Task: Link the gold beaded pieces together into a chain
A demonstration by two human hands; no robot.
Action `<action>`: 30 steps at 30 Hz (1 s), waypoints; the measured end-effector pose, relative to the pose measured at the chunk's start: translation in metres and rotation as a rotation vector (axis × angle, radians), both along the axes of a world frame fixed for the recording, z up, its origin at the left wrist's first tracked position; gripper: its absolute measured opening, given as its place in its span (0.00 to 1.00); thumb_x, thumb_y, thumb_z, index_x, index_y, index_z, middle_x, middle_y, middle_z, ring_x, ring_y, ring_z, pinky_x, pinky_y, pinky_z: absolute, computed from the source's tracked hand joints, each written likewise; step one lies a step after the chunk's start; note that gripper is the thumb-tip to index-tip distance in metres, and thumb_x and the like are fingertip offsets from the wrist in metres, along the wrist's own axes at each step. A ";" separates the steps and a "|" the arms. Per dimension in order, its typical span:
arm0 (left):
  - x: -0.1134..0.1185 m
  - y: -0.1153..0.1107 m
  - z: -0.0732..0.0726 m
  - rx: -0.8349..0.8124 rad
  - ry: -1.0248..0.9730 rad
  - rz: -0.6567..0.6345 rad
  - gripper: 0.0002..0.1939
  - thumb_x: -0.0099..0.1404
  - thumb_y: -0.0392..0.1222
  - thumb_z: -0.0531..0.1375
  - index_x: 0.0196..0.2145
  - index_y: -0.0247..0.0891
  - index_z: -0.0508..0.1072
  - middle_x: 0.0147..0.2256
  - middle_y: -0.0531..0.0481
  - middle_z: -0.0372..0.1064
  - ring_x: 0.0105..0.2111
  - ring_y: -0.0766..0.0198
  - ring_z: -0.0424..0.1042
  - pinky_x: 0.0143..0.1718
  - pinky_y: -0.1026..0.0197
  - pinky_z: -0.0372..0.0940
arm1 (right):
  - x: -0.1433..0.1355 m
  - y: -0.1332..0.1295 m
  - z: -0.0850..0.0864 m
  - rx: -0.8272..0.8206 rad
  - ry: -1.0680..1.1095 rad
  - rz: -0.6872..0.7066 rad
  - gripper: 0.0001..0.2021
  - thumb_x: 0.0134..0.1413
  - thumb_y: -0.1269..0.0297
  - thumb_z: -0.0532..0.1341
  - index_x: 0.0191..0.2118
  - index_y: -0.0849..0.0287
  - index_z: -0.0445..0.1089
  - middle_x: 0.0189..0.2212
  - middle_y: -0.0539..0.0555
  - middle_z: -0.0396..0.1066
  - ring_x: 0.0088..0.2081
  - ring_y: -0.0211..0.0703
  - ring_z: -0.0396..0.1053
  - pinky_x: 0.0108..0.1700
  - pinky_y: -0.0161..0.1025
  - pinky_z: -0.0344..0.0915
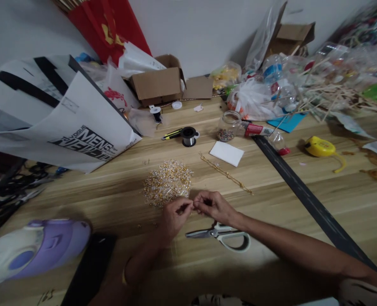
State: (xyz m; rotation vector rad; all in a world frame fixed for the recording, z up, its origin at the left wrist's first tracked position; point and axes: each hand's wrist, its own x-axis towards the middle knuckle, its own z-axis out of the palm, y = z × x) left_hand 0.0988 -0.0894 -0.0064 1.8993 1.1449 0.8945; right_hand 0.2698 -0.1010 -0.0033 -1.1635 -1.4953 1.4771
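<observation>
Both hands meet fingertip to fingertip just in front of a heap of small gold and clear beads (pixel 167 182). My left hand (pixel 176 214) is closed in a pinch, and whatever sits between its fingers is too small to make out. Pinched as well, my right hand (pixel 215 207) comes in from the right, its fingertips nearly touching the left ones. Beneath the right wrist lie grey-handled scissors (pixel 220 234), blades pointing left. A gold beaded chain (pixel 226 174) is stretched on the wood beyond the right hand.
A spool of wire (pixel 188 137), a yellow-black cutter (pixel 172 134), white paper (pixel 227 153) and a bead jar (pixel 228 127) stand farther back. A dark strip (pixel 298 187) and yellow tape measure (pixel 320 146) lie right. Pliers (pixel 12 204) and a purple-white bottle (pixel 57 246) are left.
</observation>
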 end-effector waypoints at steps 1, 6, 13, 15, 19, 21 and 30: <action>0.000 0.000 0.000 -0.011 -0.005 -0.002 0.06 0.57 0.34 0.57 0.26 0.35 0.74 0.23 0.51 0.71 0.22 0.68 0.69 0.25 0.70 0.63 | 0.000 0.000 0.000 0.012 -0.007 0.000 0.14 0.55 0.56 0.58 0.28 0.63 0.66 0.20 0.49 0.64 0.22 0.33 0.60 0.25 0.30 0.55; 0.001 0.001 0.003 -0.041 -0.028 0.006 0.06 0.57 0.34 0.57 0.26 0.34 0.74 0.21 0.50 0.71 0.21 0.68 0.69 0.23 0.70 0.63 | 0.002 0.000 -0.004 0.043 0.009 -0.003 0.12 0.56 0.58 0.57 0.29 0.62 0.65 0.22 0.49 0.64 0.24 0.34 0.60 0.26 0.30 0.55; 0.001 0.003 0.006 -0.046 -0.050 0.001 0.06 0.57 0.34 0.57 0.26 0.33 0.74 0.23 0.49 0.72 0.22 0.67 0.70 0.24 0.69 0.63 | 0.000 0.002 -0.001 -0.012 0.051 0.017 0.11 0.55 0.58 0.58 0.32 0.64 0.67 0.22 0.49 0.64 0.24 0.33 0.59 0.25 0.30 0.54; 0.001 0.002 0.007 -0.029 -0.037 -0.004 0.06 0.57 0.34 0.57 0.26 0.33 0.74 0.23 0.49 0.72 0.22 0.67 0.70 0.24 0.69 0.63 | -0.001 0.003 -0.001 -0.029 0.069 0.011 0.12 0.54 0.58 0.59 0.30 0.64 0.66 0.22 0.49 0.65 0.23 0.33 0.60 0.25 0.30 0.54; 0.002 0.002 0.007 -0.029 -0.023 -0.005 0.06 0.57 0.33 0.57 0.26 0.34 0.74 0.23 0.50 0.72 0.22 0.68 0.70 0.24 0.70 0.63 | -0.001 0.003 -0.003 -0.039 0.069 -0.006 0.12 0.54 0.58 0.59 0.29 0.63 0.66 0.21 0.49 0.65 0.23 0.33 0.60 0.25 0.30 0.55; 0.002 0.003 0.007 -0.033 -0.027 0.004 0.06 0.57 0.33 0.57 0.26 0.34 0.74 0.22 0.51 0.72 0.22 0.69 0.69 0.24 0.70 0.63 | 0.000 0.003 -0.005 -0.018 0.047 -0.008 0.11 0.54 0.60 0.59 0.29 0.63 0.66 0.21 0.48 0.64 0.23 0.33 0.59 0.25 0.30 0.54; 0.002 0.004 0.010 -0.215 -0.137 0.008 0.06 0.57 0.37 0.58 0.26 0.34 0.74 0.21 0.51 0.71 0.22 0.68 0.70 0.24 0.69 0.63 | 0.004 0.002 -0.001 0.026 0.001 0.011 0.07 0.55 0.66 0.57 0.29 0.63 0.65 0.20 0.46 0.59 0.23 0.32 0.54 0.24 0.30 0.49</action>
